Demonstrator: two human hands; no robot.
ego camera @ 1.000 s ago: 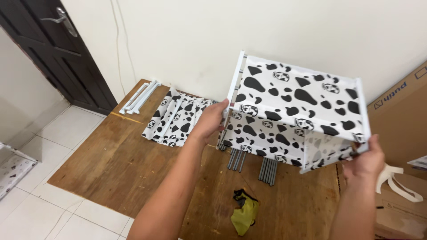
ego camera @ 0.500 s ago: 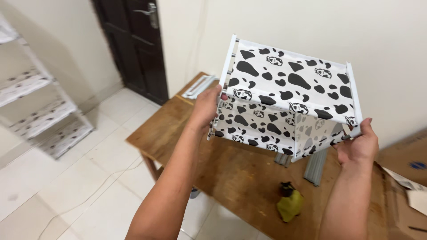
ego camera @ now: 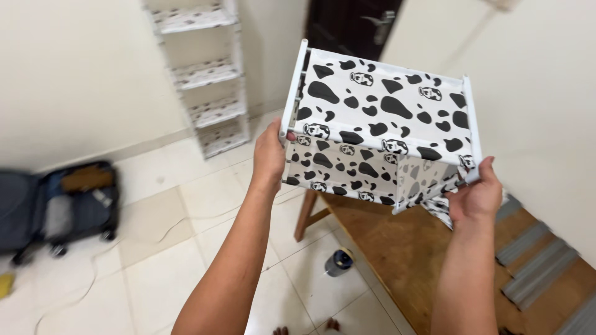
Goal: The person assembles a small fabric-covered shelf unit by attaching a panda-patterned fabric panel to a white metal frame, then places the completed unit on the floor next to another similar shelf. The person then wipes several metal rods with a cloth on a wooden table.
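I hold a small two-tier shelf unit (ego camera: 379,118) in the air, its white fabric printed with black cow spots and stretched over white tubes. My left hand (ego camera: 270,155) grips its left front corner post. My right hand (ego camera: 477,192) grips its right lower corner. The unit hangs above the left end of a brown wooden table (ego camera: 397,248), tilted so its top panel faces me.
A taller shelf rack (ego camera: 205,74) in the same cow print stands against the far wall. An open dark suitcase (ego camera: 62,208) lies on the tiled floor at left. Grey tubes (ego camera: 534,254) lie on the table. A dark round container (ego camera: 339,262) sits on the floor by the table leg; a dark door (ego camera: 354,28) is behind.
My view and both hands have swung left with the shelf unit, away from the table's middle. The tall rack and the suitcase have come into view; the table has shifted to the lower right.
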